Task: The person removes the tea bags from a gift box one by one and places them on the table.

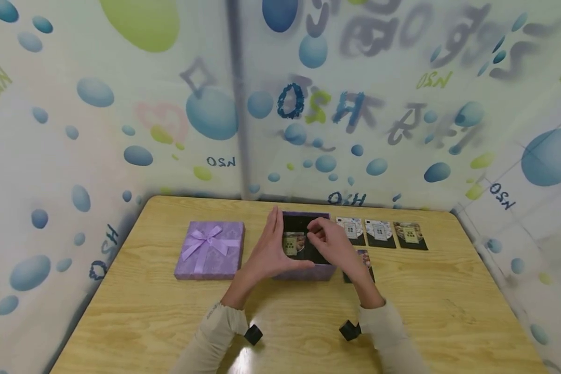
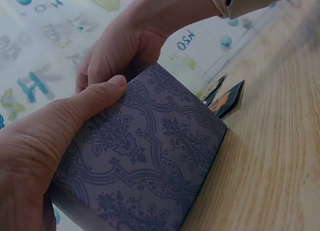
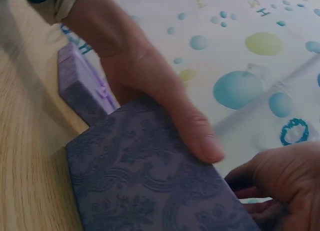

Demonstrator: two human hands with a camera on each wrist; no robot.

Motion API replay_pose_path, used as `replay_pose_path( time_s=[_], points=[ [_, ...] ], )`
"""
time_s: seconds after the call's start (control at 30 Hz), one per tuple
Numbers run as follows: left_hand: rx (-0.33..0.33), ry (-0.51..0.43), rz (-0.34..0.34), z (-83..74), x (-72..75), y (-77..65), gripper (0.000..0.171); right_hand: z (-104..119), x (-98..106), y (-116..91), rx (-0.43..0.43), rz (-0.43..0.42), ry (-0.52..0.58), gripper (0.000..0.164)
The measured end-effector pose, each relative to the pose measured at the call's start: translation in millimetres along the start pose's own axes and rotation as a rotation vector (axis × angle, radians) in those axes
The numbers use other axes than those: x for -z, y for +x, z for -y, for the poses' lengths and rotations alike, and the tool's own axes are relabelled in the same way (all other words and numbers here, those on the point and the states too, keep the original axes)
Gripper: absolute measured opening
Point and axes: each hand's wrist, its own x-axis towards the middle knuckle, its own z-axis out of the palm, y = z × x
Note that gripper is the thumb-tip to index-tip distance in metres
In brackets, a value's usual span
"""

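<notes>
Left hand (image 1: 273, 249) stood edge-on, fingers straight (thumb hooked forward); right hand (image 1: 332, 241) curled, fingertips pinched together.

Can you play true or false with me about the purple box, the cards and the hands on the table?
1. The open purple box has a black inside. True.
2. The lid with the bow sits on top of the box. False: it lies on the table, to the box's left.
3. The left hand touches the box's side. True.
4. Three cards lie in a row behind and right of the box. True.
5. The right hand rests flat on the table. False: it reaches into the box.
</notes>
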Motion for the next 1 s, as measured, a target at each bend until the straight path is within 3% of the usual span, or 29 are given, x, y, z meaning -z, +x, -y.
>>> replay_pose_path(
  time_s=[0.27,0.5,0.53,0.7,0.83,1.0],
  points=[
    [-0.003,0.018,-0.012,0.7,-0.8,-0.1,0.153,9,-20,16,-0.083,0.150,-0.051,0.028],
    [-0.004,0.037,-0.013,0.3,-0.5,-0.6,0.154,7,-39,28,-0.290,0.279,-0.253,0.058],
    [0.000,0.038,-0.010,0.0,-0.6,-0.6,0.154,7,-40,29,-0.315,0.290,-0.270,0.058],
    [-0.005,0.029,-0.018,-1.5,1.0,-0.5,0.154,8,-39,31,-0.358,0.392,-0.294,0.028],
    [-0.009,0.021,-0.016,-2.4,1.9,-0.8,0.154,8,-39,32,-0.337,0.470,-0.339,0.028],
    [0.002,0.014,-0.011,-1.8,-0.1,-1.6,0.155,8,-40,32,-0.348,0.483,-0.387,0.030]
  ],
)
